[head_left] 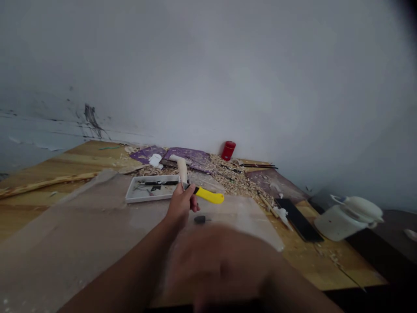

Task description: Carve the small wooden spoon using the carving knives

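Note:
My left hand reaches over the worktable with its fingers closed. A pale carved piece of wood with a bent top sticks up from it. Out of the same grip, to the right, points a knife with a yellow handle and a black collar; its blade is mostly hidden. Close to the camera, my right hand is smeared by motion, so its fingers cannot be made out. A small dark grey bit with a thin shank lies on the clear sheet between the hands.
A white tray with small tools sits left of my left hand. Behind lie wood shavings, purple sheets and a red can by the wall. At right are a black slab and a white lidded jug.

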Demonstrator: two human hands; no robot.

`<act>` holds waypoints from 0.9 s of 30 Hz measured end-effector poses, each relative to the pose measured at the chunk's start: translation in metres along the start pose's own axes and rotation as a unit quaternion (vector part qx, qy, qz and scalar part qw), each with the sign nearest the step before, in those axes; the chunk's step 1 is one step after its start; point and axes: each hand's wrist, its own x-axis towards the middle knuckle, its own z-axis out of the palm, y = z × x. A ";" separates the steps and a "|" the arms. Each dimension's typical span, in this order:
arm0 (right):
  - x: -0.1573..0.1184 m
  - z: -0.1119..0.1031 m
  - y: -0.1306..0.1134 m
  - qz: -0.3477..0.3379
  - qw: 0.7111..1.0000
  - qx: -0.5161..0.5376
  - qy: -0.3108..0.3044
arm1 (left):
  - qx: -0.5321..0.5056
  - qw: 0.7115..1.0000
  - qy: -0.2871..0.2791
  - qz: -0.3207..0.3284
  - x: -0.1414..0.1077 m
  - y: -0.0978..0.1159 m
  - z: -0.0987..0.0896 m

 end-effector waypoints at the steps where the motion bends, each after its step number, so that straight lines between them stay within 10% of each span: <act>1: 0.003 -0.022 0.010 0.015 0.997 -0.028 0.064 | -0.002 1.000 -0.004 0.001 0.000 0.001 0.000; 4: 0.007 -0.069 0.045 0.081 0.912 -0.244 0.320 | -0.009 1.000 -0.021 0.009 -0.001 0.000 0.000; 10: 0.008 -0.067 0.101 0.131 0.910 -0.326 0.219 | 0.021 1.000 -0.001 0.020 0.001 -0.003 0.000; 27: -0.002 -0.051 0.151 0.224 0.835 -0.356 0.354 | 0.089 0.990 0.030 -0.103 0.010 -0.009 -0.015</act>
